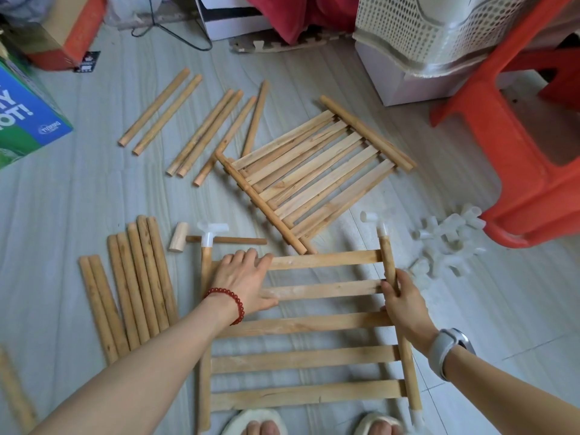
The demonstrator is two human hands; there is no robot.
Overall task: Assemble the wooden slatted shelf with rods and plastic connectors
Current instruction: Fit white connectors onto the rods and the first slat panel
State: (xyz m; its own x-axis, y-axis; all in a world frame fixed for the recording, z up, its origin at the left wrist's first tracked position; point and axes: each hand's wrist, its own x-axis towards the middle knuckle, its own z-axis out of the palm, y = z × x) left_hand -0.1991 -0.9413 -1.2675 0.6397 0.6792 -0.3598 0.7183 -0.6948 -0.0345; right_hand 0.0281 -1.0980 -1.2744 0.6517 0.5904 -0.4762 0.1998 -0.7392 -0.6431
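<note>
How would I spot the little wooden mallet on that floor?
Find the slatted panel under the left hand. Just beyond its far left corner lies the mallet, beside a white T-connector. Unlike the plain rods nearby, it has a stubby pale block head.

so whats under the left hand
The left hand rests flat on the panel's top two slats, near the left rail. The slat parts beneath the palm are covered.

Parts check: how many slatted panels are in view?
2: near panel at bottom centre; far panel mid-frame beyond it, its slats overlapping, so another may lie hidden beneath.
</note>
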